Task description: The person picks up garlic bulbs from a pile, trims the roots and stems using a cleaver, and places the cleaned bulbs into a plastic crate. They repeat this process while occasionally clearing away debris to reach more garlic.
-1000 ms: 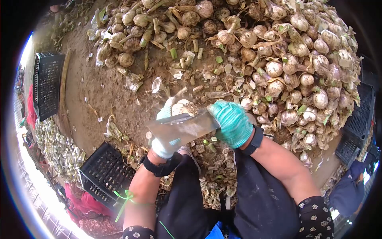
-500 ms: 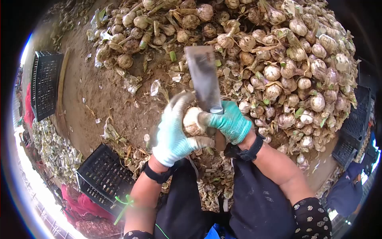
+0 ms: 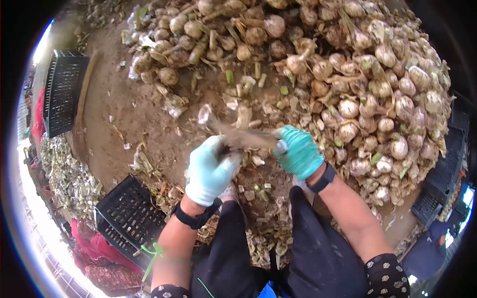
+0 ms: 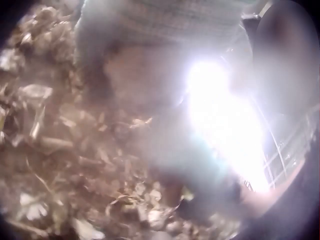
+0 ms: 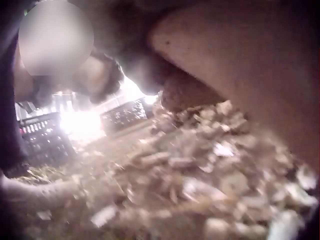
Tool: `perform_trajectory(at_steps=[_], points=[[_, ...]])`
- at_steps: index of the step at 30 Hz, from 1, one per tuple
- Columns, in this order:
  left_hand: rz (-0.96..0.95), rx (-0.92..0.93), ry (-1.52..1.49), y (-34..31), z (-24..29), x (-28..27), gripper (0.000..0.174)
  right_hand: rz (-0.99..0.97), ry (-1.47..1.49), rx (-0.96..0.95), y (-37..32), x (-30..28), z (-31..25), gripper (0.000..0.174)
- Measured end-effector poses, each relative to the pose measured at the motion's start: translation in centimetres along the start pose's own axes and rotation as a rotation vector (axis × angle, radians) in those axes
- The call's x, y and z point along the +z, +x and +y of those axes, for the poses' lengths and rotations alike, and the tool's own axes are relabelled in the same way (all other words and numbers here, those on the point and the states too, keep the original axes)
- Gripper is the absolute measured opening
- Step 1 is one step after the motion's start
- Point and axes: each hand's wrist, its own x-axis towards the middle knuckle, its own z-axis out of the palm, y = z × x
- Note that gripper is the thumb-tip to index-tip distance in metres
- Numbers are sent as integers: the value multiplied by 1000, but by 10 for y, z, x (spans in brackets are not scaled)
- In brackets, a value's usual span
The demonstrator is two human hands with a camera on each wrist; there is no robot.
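Occupying the far left is a black crate [image 3: 64, 94]; a second crate [image 3: 131, 208] sits nearer me. Next is my gloved left hand [image 3: 209, 169], fingers partly hidden and blurred; I cannot tell whether it grasps anything. The knife [image 3: 252, 139] is positioned between both hands, above the soil [image 3: 149, 119], its blurred blade pointing left and reaching the left fingers; contact cannot be confirmed. My gloved right hand [image 3: 299, 153] grips the knife at its handle end. Garlic bulbs [image 3: 367, 107] are heaped ahead and to the right of that hand.
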Motion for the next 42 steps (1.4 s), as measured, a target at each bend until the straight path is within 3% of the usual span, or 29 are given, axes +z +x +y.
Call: perform_trajectory(at_steps=[2, 3, 4, 5, 6, 8, 9, 10, 11, 13, 15, 16, 18, 20, 22, 23, 25, 28, 30, 32, 33, 34, 36, 40, 42], points=[[116, 13, -235, 5, 5, -1, 32, -221, -164, 466, 1, -1, 18, 24], [136, -130, -382, 10, 26, -4, 34, -71, 103, 615, -5, 0, 19, 24], [113, -191, -275, 21, 29, -7, 38, 74, 368, 761, -12, 1, 18, 24], [19, -86, -490, 23, 42, 2, 40, 100, 481, 791, -12, 0, 18, 29], [-81, 28, -703, 27, 67, 6, 42, 76, 556, 794, -7, -1, 16, 30], [-375, -20, -822, 32, 92, -4, 46, 128, 547, 703, -2, 4, 16, 31], [-274, 51, -546, 48, 80, -16, 46, 126, 666, 803, -3, 5, 20, 32], [-7, 93, -289, 64, 68, -24, 47, 105, 592, 773, 2, -9, 16, 33], [199, 70, -59, 83, 44, -36, 48, 142, 630, 787, 0, -12, 20, 32], [536, 0, 694, 119, -4, -71, 54, 164, 738, 850, 1, -20, 25, 28], [551, -117, 958, 153, -60, -105, 72, 144, 725, 881, 3, -21, 27, 25], [438, -195, 894, 161, -64, -110, 70, 138, 720, 894, 7, -20, 27, 23], [529, -154, 1060, 170, -82, -102, 71, 120, 697, 873, 12, -15, 28, 22], [530, -216, 1093, 168, -56, -95, 65, 145, 767, 837, 20, -17, 18, 23], [346, -362, 1064, 161, -36, -94, 45, 135, 726, 834, 18, -12, 19, 26], [287, -323, 1037, 155, -42, -90, 37, 112, 676, 817, 16, -11, 20, 26], [165, -339, 986, 124, -46, -65, 43, 139, 746, 817, 9, -7, 16, 25], [-20, -401, 482, 71, -50, -30, 46, 104, 701, 808, -4, -8, 11, 25], [10, -467, 666, 59, -58, -19, 47, 95, 704, 810, -10, -10, 6, 27], [126, -243, 850, 48, -57, -20, 57, 101, 661, 819, -12, -14, -1, 27], [172, -175, 854, 43, -39, -21, 71, 129, 686, 790, -16, -12, 0, 27], [155, 113, 862, 41, -45, -28, 71, 135, 689, 797, -19, -13, -2, 27], [-44, 302, 987, 45, -33, -34, 71, 111, 687, 814, -22, -16, -7, 27], [-122, 415, 1051, 68, -58, -19, 69, 93, 683, 754, -29, -9, -12, 25], [-180, 138, 1012, 76, -51, -8, 67, 67, 704, 782, -34, -8, -15, 27]])
